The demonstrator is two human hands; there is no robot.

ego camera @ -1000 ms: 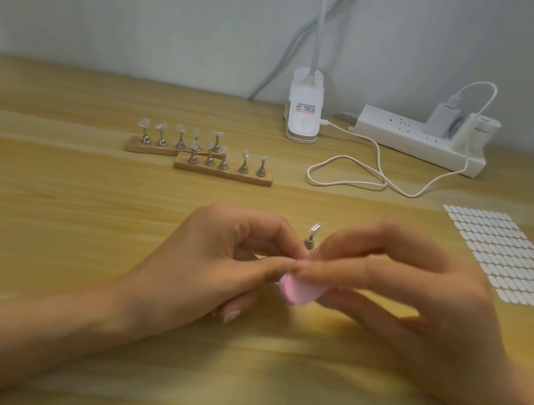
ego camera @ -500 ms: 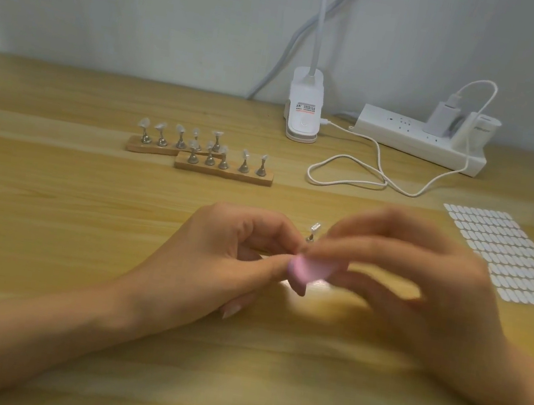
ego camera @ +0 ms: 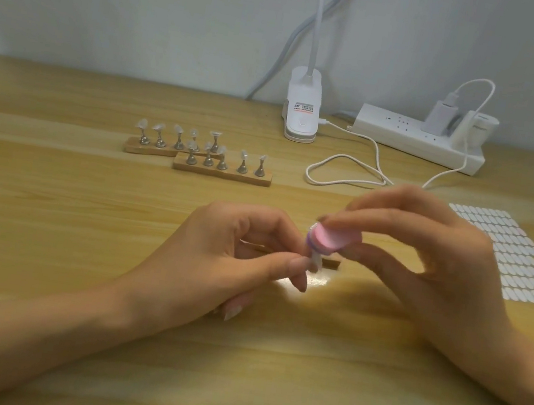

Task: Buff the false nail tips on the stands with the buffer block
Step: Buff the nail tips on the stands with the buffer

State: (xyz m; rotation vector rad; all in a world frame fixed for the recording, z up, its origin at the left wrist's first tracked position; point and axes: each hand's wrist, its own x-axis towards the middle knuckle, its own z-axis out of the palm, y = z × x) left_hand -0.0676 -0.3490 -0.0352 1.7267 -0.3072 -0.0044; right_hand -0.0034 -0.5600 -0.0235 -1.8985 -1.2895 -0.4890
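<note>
The right hand (ego camera: 423,260) pinches a pink, round-ended foam buffer block (ego camera: 334,242) with a purple layer at its left end. The index finger lies along the top and the thumb presses from beneath, while the other fingers arch loosely above. The left hand (ego camera: 226,258) is curled, with thumb and forefinger closed on a small translucent false nail tip (ego camera: 316,262). Whether they grip the tip itself or the stand under it is too small to tell. The purple end of the buffer block sits right over this tip and appears to touch it. A short wooden base (ego camera: 332,264) peeps out between the two hands, lying on the pale wooden table (ego camera: 50,204).

Farther back stand two wooden strips (ego camera: 221,173) carrying little metal stands topped with clear nail tips (ego camera: 179,133), one strip overlapping the other. To the right, beyond the right hand, lies a sheet of white oval tabs (ego camera: 519,264). By the wall are a white clip lamp base (ego camera: 302,110), a white power strip (ego camera: 416,141) and a looped white cable (ego camera: 343,170)
</note>
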